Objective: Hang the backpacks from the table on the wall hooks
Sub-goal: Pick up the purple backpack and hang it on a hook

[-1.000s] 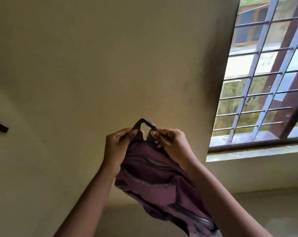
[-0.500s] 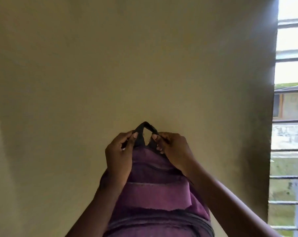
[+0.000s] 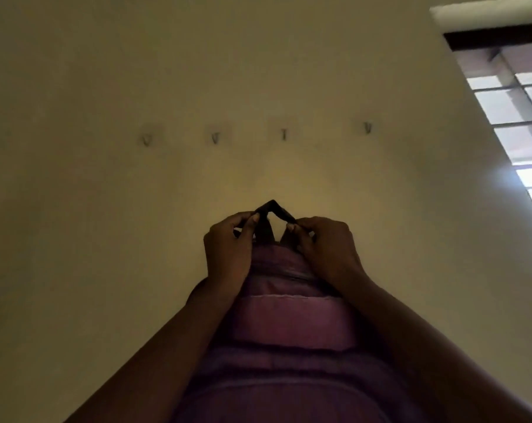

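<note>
Hooks now visible at 12 o'clock; your left grip and right grip pinch the backpack loop, so hang next.

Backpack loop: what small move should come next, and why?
Probably lift the backpack straight up so its loop reaches the third hook from the left. The left hand and right hand pinch the loop open, it sits below the four bare hooks, and that hook is nearly straight above it.
</note>
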A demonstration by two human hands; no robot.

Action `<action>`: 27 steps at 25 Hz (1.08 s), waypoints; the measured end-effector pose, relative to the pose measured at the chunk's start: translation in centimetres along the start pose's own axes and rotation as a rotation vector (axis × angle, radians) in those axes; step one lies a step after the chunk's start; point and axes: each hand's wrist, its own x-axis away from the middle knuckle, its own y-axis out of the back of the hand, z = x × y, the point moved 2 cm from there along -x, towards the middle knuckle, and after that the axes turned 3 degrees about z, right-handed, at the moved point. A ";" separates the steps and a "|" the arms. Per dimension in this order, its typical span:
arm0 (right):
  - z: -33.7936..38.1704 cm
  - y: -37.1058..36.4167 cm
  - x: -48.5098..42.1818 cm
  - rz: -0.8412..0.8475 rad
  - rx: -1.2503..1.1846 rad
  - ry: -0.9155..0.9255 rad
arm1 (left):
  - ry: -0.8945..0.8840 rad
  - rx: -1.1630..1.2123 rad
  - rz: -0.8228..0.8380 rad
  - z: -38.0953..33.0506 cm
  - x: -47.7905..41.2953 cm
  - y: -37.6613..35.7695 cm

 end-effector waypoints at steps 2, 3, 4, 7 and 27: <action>0.2 0.9 -2.7 -0.038 0.045 0.023 | -0.030 -0.008 -0.021 -0.8 -2.6 -0.9; 0.3 1.3 -3.8 -0.063 0.062 0.035 | -0.040 -0.015 -0.032 -1.1 -3.8 -1.3; 0.4 1.5 -4.9 -0.093 0.081 0.047 | -0.048 -0.021 -0.041 -1.5 -4.9 -1.6; 0.5 2.5 -8.0 -0.183 0.135 0.085 | -0.096 -0.042 -0.062 -2.6 -8.1 -2.7; 1.4 3.9 -15.2 -0.154 0.283 -0.025 | 0.194 -0.211 0.078 -5.2 -16.7 -4.9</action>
